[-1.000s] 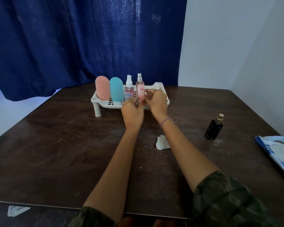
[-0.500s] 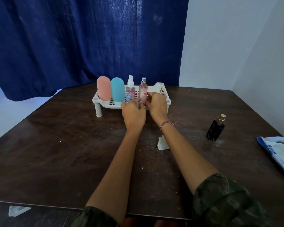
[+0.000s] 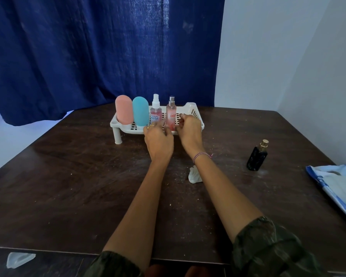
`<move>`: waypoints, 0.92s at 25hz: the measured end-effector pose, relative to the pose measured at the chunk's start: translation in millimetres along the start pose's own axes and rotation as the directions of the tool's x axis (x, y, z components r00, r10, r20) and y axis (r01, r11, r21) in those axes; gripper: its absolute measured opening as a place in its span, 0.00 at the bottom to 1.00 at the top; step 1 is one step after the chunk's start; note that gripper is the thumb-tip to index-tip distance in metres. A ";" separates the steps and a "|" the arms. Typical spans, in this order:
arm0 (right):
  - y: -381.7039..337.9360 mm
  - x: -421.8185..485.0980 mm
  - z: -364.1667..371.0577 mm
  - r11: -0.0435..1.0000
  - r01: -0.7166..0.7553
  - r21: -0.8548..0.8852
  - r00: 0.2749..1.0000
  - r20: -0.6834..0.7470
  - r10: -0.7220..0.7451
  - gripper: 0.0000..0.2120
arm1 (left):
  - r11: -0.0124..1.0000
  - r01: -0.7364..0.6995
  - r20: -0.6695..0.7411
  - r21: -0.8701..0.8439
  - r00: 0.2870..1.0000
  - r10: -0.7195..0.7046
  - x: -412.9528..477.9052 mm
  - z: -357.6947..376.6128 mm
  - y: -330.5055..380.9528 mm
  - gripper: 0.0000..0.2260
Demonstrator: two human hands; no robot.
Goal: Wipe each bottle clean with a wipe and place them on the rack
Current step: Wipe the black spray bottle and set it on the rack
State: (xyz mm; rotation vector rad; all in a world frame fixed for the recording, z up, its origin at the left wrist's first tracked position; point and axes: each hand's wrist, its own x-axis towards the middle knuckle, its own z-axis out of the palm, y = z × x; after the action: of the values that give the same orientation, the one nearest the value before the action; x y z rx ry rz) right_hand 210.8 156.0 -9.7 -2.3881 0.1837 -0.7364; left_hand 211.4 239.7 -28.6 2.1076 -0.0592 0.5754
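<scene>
A white slotted rack (image 3: pixel 196 124) stands at the table's far side. On it, left to right, stand a pink bottle (image 3: pixel 123 109), a teal bottle (image 3: pixel 140 111), a clear spray bottle (image 3: pixel 155 111) and a pink spray bottle (image 3: pixel 171 113). My left hand (image 3: pixel 158 138) and my right hand (image 3: pixel 189 129) sit on either side of the pink spray bottle's base, fingers loosely curled and slightly parted from it. A crumpled white wipe (image 3: pixel 194 175) lies on the table near my right forearm. A black perfume bottle (image 3: pixel 257 156) with a gold cap stands alone to the right.
The dark wooden table (image 3: pixel 68 186) is dusty. A blue and white plastic bag (image 3: pixel 340 186) lies at its right edge. A blue curtain (image 3: pixel 88 56) hangs behind the rack, and a white wall (image 3: pixel 288 56) stands to the right.
The pink spray bottle was carried in both hands and set upright on the rack beside the clear spray bottle. My fingers have now loosened and parted a little from it.
</scene>
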 end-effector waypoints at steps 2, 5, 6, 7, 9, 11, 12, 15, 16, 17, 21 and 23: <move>-0.6 -4.1 -7.6 1.000 -0.006 0.027 1.000 -0.003 0.006 0.13 | 1.000 0.003 -0.010 -0.018 1.000 -0.003 -2.9 -2.4 0.4 0.15; -4.3 -14.8 -21.1 0.999 -0.045 0.027 0.999 -0.014 0.046 0.17 | 0.999 -0.003 -0.043 -0.053 0.999 0.001 -14.3 -7.9 3.6 0.15; -4.5 -19.9 -25.9 0.999 -0.036 0.034 0.999 -0.021 0.037 0.17 | 0.998 -0.012 -0.051 -0.056 0.999 0.009 -19.7 -10.3 6.2 0.15; -5.0 -25.5 -30.8 0.999 -0.024 0.041 0.999 -0.034 0.026 0.16 | 0.998 -0.024 -0.055 -0.062 0.998 0.020 -25.9 -12.4 9.1 0.15; -4.2 -37.1 -43.5 0.998 -0.013 0.066 0.996 -0.085 0.019 0.16 | 0.996 -0.049 -0.044 -0.072 0.998 0.046 -39.0 -15.8 17.2 0.15; -0.7 -47.6 -56.6 0.993 -0.004 0.119 0.990 -0.139 0.021 0.14 | 0.995 -0.064 -0.020 -0.077 0.998 0.062 -51.3 -16.0 26.5 0.15; 1.3 -54.6 -64.1 0.989 0.004 0.146 0.986 -0.166 0.021 0.14 | 0.994 -0.077 -0.011 -0.080 0.997 0.077 -58.3 -16.5 31.9 0.15; 9.3 -71.6 -90.1 0.983 0.034 0.180 0.966 -0.258 0.013 0.13 | 0.984 -0.136 0.002 -0.112 0.991 0.137 -75.7 -16.5 51.2 0.14; 13.1 -75.2 -99.8 0.983 0.042 0.181 0.955 -0.295 0.013 0.12 | 0.980 -0.153 0.011 -0.124 0.988 0.156 -80.7 -15.2 58.6 0.14; 17.1 -77.4 -109.1 0.983 0.051 0.178 0.943 -0.332 0.011 0.11 | 0.976 -0.170 0.020 -0.137 0.985 0.174 -84.7 -13.6 65.4 0.14; 38.9 -83.5 -141.2 0.979 0.116 0.166 0.870 -0.493 -0.020 0.10 | 0.954 -0.228 0.049 -0.197 0.969 0.242 -101.8 -0.4 89.4 0.14; 53.5 -87.2 -151.0 0.980 0.097 0.172 0.809 -0.587 0.024 0.12 | 0.946 -0.217 0.085 -0.242 0.966 0.243 -110.8 9.3 98.3 0.14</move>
State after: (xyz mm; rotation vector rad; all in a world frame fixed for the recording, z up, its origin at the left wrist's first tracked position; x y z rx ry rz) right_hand 57.8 60.0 15.6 -1.9137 0.3036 -1.4356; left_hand 91.2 156.5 -3.4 1.9158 -0.4240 0.5558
